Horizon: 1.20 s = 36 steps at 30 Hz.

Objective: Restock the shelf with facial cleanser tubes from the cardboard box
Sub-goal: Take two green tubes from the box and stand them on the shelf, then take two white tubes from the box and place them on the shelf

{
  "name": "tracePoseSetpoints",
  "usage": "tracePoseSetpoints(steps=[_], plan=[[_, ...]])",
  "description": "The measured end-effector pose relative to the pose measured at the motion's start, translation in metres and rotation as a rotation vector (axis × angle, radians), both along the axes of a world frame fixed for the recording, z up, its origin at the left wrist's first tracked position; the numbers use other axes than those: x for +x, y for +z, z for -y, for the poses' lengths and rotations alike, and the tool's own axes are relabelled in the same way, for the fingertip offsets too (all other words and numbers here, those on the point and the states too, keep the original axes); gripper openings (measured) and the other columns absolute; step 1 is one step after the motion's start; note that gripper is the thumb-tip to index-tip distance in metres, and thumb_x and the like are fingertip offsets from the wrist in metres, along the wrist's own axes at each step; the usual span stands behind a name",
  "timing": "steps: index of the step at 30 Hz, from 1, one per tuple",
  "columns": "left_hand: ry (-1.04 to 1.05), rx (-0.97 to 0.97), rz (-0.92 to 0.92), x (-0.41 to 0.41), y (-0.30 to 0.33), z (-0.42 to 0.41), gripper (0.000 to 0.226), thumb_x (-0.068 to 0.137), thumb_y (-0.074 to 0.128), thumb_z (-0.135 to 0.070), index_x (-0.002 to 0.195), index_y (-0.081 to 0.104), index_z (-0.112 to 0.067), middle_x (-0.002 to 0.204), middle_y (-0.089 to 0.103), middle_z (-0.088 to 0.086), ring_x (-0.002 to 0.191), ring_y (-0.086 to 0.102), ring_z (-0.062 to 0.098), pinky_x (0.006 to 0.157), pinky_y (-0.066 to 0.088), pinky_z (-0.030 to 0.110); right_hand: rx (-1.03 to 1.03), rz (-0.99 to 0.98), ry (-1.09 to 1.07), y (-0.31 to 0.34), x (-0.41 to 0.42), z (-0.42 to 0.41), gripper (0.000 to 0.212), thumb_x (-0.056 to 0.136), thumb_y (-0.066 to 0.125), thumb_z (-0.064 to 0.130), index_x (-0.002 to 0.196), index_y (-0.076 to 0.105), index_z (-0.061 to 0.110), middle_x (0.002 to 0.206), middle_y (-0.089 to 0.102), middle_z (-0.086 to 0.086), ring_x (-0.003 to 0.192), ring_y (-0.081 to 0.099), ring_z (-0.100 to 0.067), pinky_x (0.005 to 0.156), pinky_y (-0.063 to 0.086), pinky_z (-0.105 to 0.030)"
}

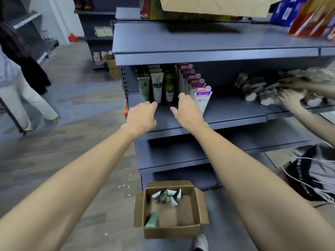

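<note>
Both forearms are stretched from the lower corners toward the shelf [235,113]. Between them, at six o'clock on the floor, a cardboard box [170,227] is set with its flaps open; several tubes [167,195] are heaped at its far wall and one green tube [152,219] is laid in its near left corner. The left hand [140,116] is held over the front of the shelf with fingers curled loosely downward, and nothing is gripped in it. The right hand [185,111] is held just beside it with fingers relaxed and spread, also gripping nothing. Just beyond the fingertips, at twelve o'clock, green and white tubes [156,84] are stood upright in short rows. At one o'clock from them, a row of white and pink boxes [202,100] is lined front to back. At three o'clock, another person's hands [290,98] are placed among blurred brown-topped items [253,89]. At nine o'clock, a second person [20,87] is seen standing in the aisle.
</note>
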<state>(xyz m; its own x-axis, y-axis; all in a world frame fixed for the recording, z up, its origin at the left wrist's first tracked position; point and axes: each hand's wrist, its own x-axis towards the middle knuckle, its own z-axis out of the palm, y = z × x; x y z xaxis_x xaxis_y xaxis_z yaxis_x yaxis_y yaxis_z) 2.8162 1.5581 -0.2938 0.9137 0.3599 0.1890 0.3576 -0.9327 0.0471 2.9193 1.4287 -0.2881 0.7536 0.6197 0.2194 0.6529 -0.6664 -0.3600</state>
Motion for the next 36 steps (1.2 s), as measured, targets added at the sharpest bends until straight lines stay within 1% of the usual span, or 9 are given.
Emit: tracePoseSetpoints(steps=[4,6,11,15,20,26,31,33,36], plan=[[0.047,-0.077,-0.013,-0.018,-0.030,0.028,0.032,0.081,0.060,-0.019,0.112,0.052,-0.014,0.104,0.060,0.006,0.097,0.059,0.030,0.068,0.047,0.038,-0.037,-0.037,0.033,-0.027,-0.020,0.024,0.040,0.097,0.056,0.031,0.125,0.044,0.006,0.119,0.053,-0.013,0.105,0.056,-0.031,0.083,0.044,-0.037],[0.093,-0.145,-0.047,-0.028,-0.054,0.043,0.031,0.081,0.059,-0.020,0.111,0.052,-0.014,0.104,0.060,0.005,0.097,0.060,0.029,0.068,0.046,0.036,-0.068,-0.092,0.049,-0.052,-0.030,0.041,0.040,0.097,0.056,0.030,0.126,0.043,0.006,0.118,0.053,-0.013,0.105,0.056,-0.031,0.083,0.044,-0.037],[0.183,-0.206,-0.169,-0.046,-0.102,0.068,0.036,0.083,0.059,-0.021,0.118,0.052,-0.016,0.113,0.060,0.005,0.103,0.060,0.029,0.075,0.049,0.038,-0.166,-0.221,0.075,-0.100,-0.034,0.078,0.043,0.097,0.056,0.032,0.130,0.043,0.007,0.123,0.052,-0.013,0.107,0.056,-0.032,0.086,0.047,-0.040],[0.238,-0.219,-0.195,-0.042,-0.116,0.081,0.033,0.084,0.058,-0.020,0.116,0.052,-0.015,0.111,0.061,0.006,0.098,0.061,0.030,0.072,0.049,0.039,-0.201,-0.216,0.131,-0.111,-0.016,0.087,0.046,0.098,0.054,0.032,0.134,0.041,0.009,0.126,0.051,-0.012,0.109,0.056,-0.032,0.086,0.047,-0.039],[0.328,-0.253,-0.231,-0.030,-0.131,0.107,0.033,0.084,0.059,-0.020,0.116,0.051,-0.015,0.112,0.060,0.005,0.101,0.060,0.031,0.076,0.048,0.039,-0.241,-0.212,0.222,-0.127,0.004,0.094,0.044,0.098,0.054,0.033,0.132,0.042,0.009,0.124,0.052,-0.012,0.108,0.056,-0.033,0.083,0.046,-0.039],[0.438,-0.331,-0.309,-0.032,-0.167,0.139,0.036,0.083,0.060,-0.025,0.118,0.051,-0.018,0.116,0.061,0.006,0.107,0.060,0.032,0.082,0.049,0.040,-0.346,-0.286,0.334,-0.177,0.012,0.114,0.042,0.098,0.054,0.034,0.130,0.043,0.011,0.124,0.052,-0.011,0.110,0.056,-0.033,0.086,0.048,-0.042],[0.533,-0.407,-0.455,-0.055,-0.196,0.145,0.038,0.083,0.059,-0.026,0.120,0.053,-0.021,0.114,0.064,0.011,0.106,0.062,0.036,0.082,0.049,0.038,-0.466,-0.406,0.336,-0.213,0.015,0.130,0.043,0.098,0.053,0.033,0.132,0.042,0.010,0.128,0.051,-0.012,0.114,0.054,-0.034,0.089,0.048,-0.041],[0.538,-0.429,-0.514,-0.062,-0.205,0.142,0.036,0.084,0.057,-0.028,0.118,0.053,-0.020,0.114,0.064,0.011,0.105,0.062,0.036,0.080,0.048,0.037,-0.498,-0.432,0.325,-0.224,0.013,0.133,0.040,0.098,0.053,0.032,0.131,0.043,0.011,0.128,0.050,-0.012,0.112,0.055,-0.035,0.088,0.047,-0.041],[0.530,-0.458,-0.589,-0.069,-0.217,0.134,0.041,0.083,0.061,-0.034,0.119,0.054,-0.017,0.116,0.063,0.010,0.106,0.061,0.035,0.083,0.049,0.038,-0.530,-0.451,0.303,-0.236,0.009,0.134,0.038,0.097,0.054,0.032,0.128,0.044,0.012,0.124,0.051,-0.012,0.109,0.056,-0.036,0.085,0.047,-0.040]])
